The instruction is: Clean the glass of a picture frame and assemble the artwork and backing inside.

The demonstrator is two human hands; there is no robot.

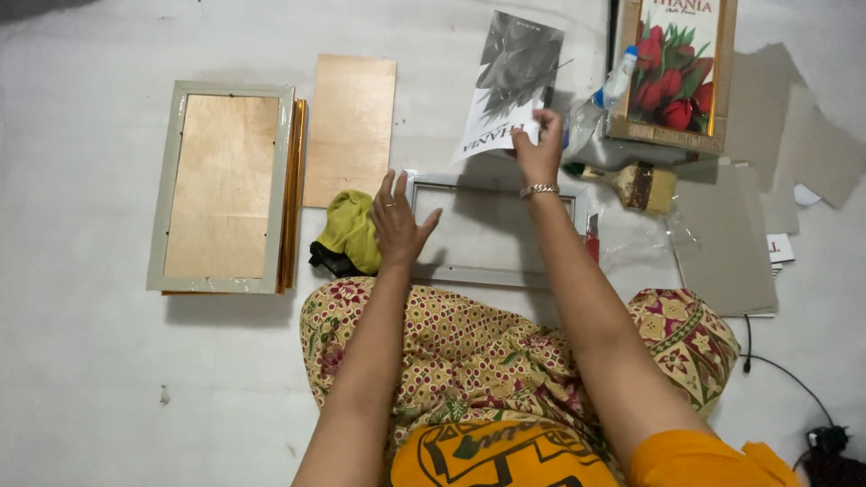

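A grey picture frame (492,273) lies flat on the floor in front of my knees. My left hand (398,223) rests open, fingers spread, on its left side. My right hand (539,144), with a bracelet on the wrist, pinches the lower edge of a black-and-white printed sheet (514,77) and holds it lifted beyond the frame's far edge. A yellow-green cloth (349,230) lies bunched just left of my left hand.
A stack of frames with a wooden backing (225,185) lies at the left, a loose plywood board (350,126) beside it. At the right are a framed red tulip picture (675,68), a plastic bottle (600,104), a paintbrush (636,185), grey cardboard sheets (726,243) and a black cable (785,379).
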